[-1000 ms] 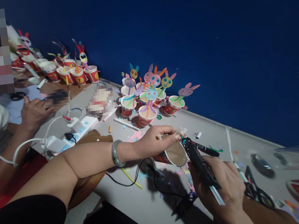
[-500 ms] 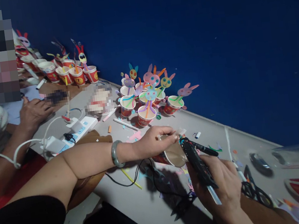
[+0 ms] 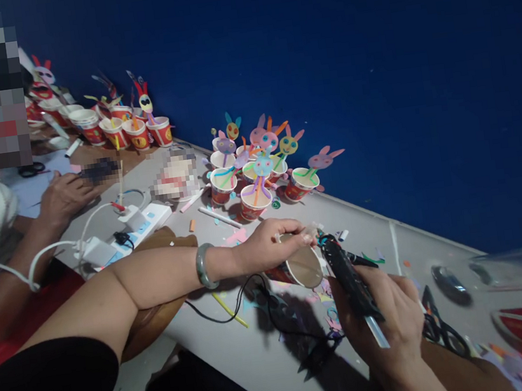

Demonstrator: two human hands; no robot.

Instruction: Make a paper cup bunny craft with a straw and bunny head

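My left hand (image 3: 270, 245), a bangle on its wrist, grips a paper cup (image 3: 306, 268) by the rim; the cup lies tilted with its mouth facing right. Wrapped in my right hand (image 3: 388, 310) is a black glue gun (image 3: 349, 277), a clear glue stick (image 3: 378, 332) poking out of its back end. The gun's nozzle is at my left fingertips, close by the cup's rim. Something small and whitish shows at those fingertips, too unclear to name. A marker-like black pen (image 3: 363, 260) is partly hidden behind the gun.
Decorated cups with paper rabbit heads (image 3: 256, 201) stand against the blue wall. Left of them is a power strip (image 3: 149, 226) with plugs and white cables. Scissors (image 3: 445, 331), a mouse (image 3: 450, 284) and paper scraps lie at right. A co-worker's hand (image 3: 62, 199) is at far left.
The glue gun and my right hand have shifted slightly right, its nozzle a little away from the cup's rim. My left hand keeps its hold. The co-worker's head and hand moved a little.
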